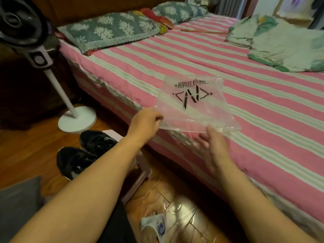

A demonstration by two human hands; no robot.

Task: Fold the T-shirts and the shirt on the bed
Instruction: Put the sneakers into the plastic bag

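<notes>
A clear plastic bag [192,106] with a black printed logo hovers over the near edge of the bed [263,109], which has a pink and white striped sheet. My left hand [145,120] pinches the bag's near left corner. My right hand [213,146] is below the bag's near edge with straight fingers, palm up, blurred, just under the plastic. A heap of pale green and white garments [280,42] lies at the bed's far right. Whether the bag holds anything cannot be told.
Two grey patterned pillows [112,30] lie at the head of the bed. A standing fan [57,81] is left of the bed on the wooden floor. Black shoes [84,155] and a white box sit by my left arm. A crumpled bag [157,225] lies on the floor.
</notes>
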